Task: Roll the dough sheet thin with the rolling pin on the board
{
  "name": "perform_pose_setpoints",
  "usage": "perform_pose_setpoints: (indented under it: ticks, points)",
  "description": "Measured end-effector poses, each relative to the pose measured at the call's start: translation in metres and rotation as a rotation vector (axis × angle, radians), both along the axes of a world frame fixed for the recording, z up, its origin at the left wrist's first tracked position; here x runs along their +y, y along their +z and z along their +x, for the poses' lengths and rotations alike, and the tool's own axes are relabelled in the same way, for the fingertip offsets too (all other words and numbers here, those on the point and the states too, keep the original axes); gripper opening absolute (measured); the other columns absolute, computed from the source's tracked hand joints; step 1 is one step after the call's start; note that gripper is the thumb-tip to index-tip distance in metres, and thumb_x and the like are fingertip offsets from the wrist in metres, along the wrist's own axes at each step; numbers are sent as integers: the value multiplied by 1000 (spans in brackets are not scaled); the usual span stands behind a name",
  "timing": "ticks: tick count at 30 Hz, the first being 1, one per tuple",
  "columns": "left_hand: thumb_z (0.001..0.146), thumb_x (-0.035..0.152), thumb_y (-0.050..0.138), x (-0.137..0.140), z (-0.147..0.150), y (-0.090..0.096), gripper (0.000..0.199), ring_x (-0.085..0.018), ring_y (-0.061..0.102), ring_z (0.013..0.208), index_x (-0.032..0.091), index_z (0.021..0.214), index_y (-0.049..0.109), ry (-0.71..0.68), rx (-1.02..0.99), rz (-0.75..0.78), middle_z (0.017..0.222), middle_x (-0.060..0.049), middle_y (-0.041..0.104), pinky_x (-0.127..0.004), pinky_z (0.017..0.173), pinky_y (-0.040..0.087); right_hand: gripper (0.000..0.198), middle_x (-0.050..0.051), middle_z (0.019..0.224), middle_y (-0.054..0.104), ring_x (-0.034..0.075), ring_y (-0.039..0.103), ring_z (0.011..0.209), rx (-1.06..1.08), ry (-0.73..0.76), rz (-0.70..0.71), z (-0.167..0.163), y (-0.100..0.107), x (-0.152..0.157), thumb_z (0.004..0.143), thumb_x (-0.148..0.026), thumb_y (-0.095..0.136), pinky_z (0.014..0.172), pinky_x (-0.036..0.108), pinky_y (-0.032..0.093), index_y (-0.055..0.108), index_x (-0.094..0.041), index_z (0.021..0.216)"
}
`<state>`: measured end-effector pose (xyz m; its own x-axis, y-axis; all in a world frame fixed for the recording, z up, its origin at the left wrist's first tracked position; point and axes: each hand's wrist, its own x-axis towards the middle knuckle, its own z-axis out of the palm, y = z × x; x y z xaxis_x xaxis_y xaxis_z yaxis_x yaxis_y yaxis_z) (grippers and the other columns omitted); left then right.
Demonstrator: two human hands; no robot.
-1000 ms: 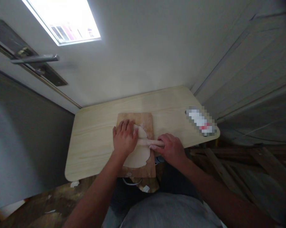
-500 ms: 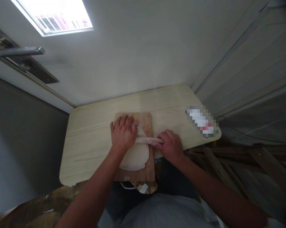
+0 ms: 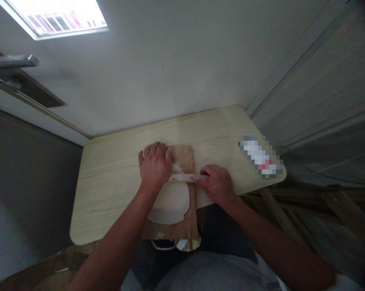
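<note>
Right hand [image 3: 218, 182] grips pin [image 3: 185, 178], left hand [image 3: 155, 166] overlies it, hold unclear; even pressure from both should suit dough [image 3: 171, 199] beneath.

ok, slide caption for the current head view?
Right hand gripping a rolling pin across flat dough, left hand over the pin's other end, wooden board beneath.

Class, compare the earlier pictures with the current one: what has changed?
The rolling pin, under the left hand and in the right hand, has moved slightly toward the far edge of the board. The view has shifted too. Nothing was visibly grasped or released; the dough still lies flat on the board.
</note>
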<state>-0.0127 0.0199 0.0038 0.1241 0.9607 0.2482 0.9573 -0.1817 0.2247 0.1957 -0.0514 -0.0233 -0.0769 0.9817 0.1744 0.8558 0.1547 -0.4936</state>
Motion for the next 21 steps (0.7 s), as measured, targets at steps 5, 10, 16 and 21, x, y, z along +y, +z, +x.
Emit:
perform_pose_setpoints:
  ticks: [5, 10, 16, 21]
  points:
    - [101, 40, 35, 11, 3, -1, 39, -30, 52, 125, 21, 126, 59, 12, -25, 18, 132, -12, 62, -50, 109, 33, 49, 3, 68, 65, 16, 56, 70, -13, -39, 1, -1, -2, 10, 92, -63, 53, 68, 29, 29, 62, -20, 69]
    - [101, 41, 35, 19, 4, -2, 38, -30, 54, 122, 21, 124, 58, 12, -19, 34, 130, -11, 63, -48, 107, 35, 50, 2, 67, 64, 16, 56, 68, -38, -60, -4, -2, 0, 19, 93, -63, 52, 67, 30, 28, 63, -21, 68]
    - [101, 43, 34, 13, 3, -2, 41, -30, 52, 124, 20, 126, 58, 22, -21, 18, 134, -12, 60, -48, 108, 34, 53, 4, 69, 65, 17, 57, 70, -94, -20, -46, -1, 6, 15, 96, -62, 46, 66, 31, 26, 64, -20, 70]
    - [101, 42, 34, -3, 0, -1, 41, -31, 50, 127, 22, 128, 57, 17, -42, -9, 138, -12, 58, -51, 110, 32, 50, 5, 77, 69, 18, 58, 77, -131, 57, -77, -1, 9, 1, 99, -57, 44, 67, 32, 25, 66, -19, 75]
